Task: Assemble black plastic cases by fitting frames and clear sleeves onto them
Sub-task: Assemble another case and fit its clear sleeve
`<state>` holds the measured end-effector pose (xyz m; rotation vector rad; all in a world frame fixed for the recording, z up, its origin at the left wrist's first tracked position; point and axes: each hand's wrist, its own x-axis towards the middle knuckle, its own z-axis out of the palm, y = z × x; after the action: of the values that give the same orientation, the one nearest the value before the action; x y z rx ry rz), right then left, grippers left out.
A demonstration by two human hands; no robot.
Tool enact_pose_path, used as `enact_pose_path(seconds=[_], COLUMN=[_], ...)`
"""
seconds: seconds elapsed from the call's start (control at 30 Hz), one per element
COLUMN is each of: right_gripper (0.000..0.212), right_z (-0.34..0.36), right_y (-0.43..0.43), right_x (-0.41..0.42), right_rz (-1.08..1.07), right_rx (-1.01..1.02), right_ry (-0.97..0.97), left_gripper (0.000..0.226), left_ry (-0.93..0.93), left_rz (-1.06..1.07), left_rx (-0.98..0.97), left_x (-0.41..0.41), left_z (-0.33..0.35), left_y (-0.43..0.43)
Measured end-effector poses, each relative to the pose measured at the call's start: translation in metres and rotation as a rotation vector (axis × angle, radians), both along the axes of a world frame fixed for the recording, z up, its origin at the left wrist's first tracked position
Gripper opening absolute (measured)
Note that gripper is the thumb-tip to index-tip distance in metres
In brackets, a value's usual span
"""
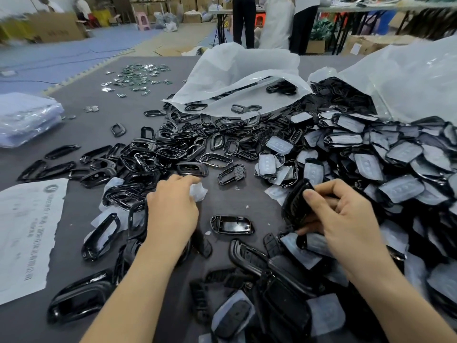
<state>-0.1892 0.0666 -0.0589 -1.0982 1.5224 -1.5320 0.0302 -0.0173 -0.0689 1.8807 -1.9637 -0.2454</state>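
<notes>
The left grip [173,209] pinches one clear sleeve [199,191] at its fingertips. The right grip [346,219] curls round one black case [296,205], tilted up on edge. One open case shell [231,224] lies on the desk [227,199] between the two grips. Beyond the left grip sprawl frames [148,154], too many to count. Right of the right grip rises an uncountable heap of sleeved pieces [395,169]. Two white bags [235,75] lie open beyond both.

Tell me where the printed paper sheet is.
In the head view, the printed paper sheet lies near left on the table, left of the left hand.
</notes>
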Motion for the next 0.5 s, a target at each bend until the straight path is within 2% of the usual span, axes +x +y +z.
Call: enact_pose_path(seconds=[0.4, 0.5], right_gripper=[0.012, 0.011], right_z=[0.0007, 0.0014], right_y=[0.0012, 0.0020], right_x=[0.0014, 0.0022], right_rz=[0.020, 0.019], right_rx=[0.004, 0.001], right_ry=[-0.015, -0.018], left_gripper=[0.032, 0.032], left_ry=[0.209, 0.205], left_rz=[0.021, 0.033], left_rx=[-0.101, -0.118], left_x=[0.0001, 0.0005], left_z=[0.0075, 0.0079], left_y=[0.0025, 0.0029])
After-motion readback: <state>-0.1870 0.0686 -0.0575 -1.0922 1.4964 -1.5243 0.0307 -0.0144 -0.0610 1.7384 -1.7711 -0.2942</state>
